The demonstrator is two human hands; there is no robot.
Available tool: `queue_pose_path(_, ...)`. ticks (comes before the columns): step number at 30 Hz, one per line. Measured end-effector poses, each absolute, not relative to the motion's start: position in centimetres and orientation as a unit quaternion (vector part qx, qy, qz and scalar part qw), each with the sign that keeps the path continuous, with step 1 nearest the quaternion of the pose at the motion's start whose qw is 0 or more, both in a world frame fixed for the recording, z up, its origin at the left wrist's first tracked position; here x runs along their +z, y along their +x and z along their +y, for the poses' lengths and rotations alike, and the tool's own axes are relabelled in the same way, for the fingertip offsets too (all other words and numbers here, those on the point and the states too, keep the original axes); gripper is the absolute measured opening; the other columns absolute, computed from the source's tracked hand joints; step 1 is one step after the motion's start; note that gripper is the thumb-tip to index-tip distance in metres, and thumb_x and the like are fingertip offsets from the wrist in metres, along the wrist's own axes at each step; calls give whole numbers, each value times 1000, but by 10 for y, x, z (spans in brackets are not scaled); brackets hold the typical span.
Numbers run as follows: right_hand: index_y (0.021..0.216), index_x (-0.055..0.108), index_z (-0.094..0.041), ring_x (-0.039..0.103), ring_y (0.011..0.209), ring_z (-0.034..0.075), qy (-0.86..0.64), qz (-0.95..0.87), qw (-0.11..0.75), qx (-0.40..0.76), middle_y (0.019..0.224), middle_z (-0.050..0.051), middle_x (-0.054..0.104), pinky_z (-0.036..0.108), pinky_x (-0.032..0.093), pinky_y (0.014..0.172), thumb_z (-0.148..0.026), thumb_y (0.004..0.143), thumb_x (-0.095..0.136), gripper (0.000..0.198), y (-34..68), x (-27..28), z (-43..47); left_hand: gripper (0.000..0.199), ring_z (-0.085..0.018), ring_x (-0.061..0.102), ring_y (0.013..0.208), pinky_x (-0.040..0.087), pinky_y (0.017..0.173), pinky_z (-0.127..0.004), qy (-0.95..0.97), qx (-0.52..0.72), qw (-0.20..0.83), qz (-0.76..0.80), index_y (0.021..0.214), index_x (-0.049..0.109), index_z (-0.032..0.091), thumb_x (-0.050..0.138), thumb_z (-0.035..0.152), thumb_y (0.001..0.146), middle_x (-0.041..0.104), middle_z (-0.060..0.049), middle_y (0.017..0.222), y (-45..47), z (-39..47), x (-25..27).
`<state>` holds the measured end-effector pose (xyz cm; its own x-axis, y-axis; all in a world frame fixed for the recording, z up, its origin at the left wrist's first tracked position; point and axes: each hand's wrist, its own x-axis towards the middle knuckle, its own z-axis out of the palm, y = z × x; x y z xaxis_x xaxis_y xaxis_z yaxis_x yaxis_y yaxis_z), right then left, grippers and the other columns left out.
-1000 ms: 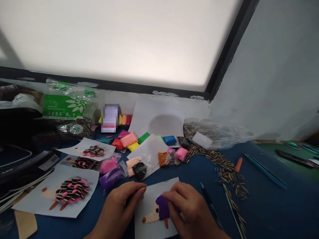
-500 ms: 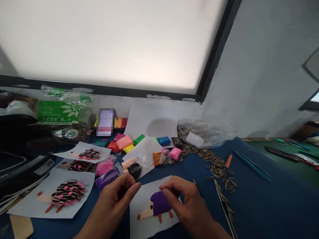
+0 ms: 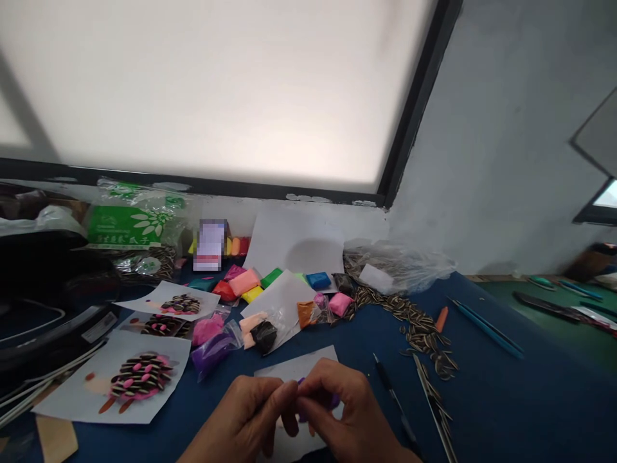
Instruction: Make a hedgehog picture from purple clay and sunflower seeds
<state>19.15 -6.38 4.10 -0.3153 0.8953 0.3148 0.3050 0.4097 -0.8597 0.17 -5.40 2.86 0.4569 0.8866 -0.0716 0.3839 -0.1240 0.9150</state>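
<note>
My left hand (image 3: 255, 411) and my right hand (image 3: 344, 405) meet above a sheet of paper (image 3: 315, 359), thumbs and forefingers pinched close together. Whatever sits between the fingertips is too small or hidden to make out. Purple clay (image 3: 333, 401) shows in part around the right fingers, belonging to the hedgehog picture on the paper; most of that picture is covered by the hands. To the left lies a finished-looking hedgehog picture (image 3: 178, 399) whose pink body carries striped sunflower seeds and pink dots.
Sunflower seeds (image 3: 409, 321) lie in a trail at the right, with tweezers (image 3: 431, 399), a pen (image 3: 393, 392) and a blue tool (image 3: 486, 328) nearby. Bagged purple clay (image 3: 216, 350) and several coloured clay packs (image 3: 243, 281) stand behind. A seed bag (image 3: 137, 225) leans at the back left.
Both hands have come together and lower over the paper, hiding the hedgehog that showed between them before. The view has shifted slightly.
</note>
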Motion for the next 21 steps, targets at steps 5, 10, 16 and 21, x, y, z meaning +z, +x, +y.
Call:
queue_pose_path(5,79,68,-17,60,64,15,-464,-697,388,384,72,2,66,25,46,61,-23,88,58,14,198,45,-57,43,-31,72,103,58,84,-40,775,333,112,526,114,73,19,39,38,97,74,-13,116,-17,-28,26)
queue_pose_path(10,81,68,-17,58,63,14,-485,-660,374,435,69,0,65,24,46,60,-22,85,62,9,198,46,-57,46,-42,66,117,58,85,-54,782,246,47,571,136,58,8,44,20,94,60,-26,140,-8,-8,21)
queue_pose_path(16,83,67,-19,54,59,13,-497,-635,382,452,68,-1,61,24,44,57,-26,82,65,8,202,45,-54,49,-37,73,96,59,72,-49,767,247,101,583,136,56,10,46,12,88,69,-22,121,-3,2,22)
queue_pose_path(21,82,67,-18,53,63,14,-494,-606,420,459,69,-1,59,24,42,58,-36,86,67,18,210,46,-48,45,-32,69,111,56,92,-46,748,335,211,533,126,61,15,50,27,85,71,-16,121,-16,1,23)
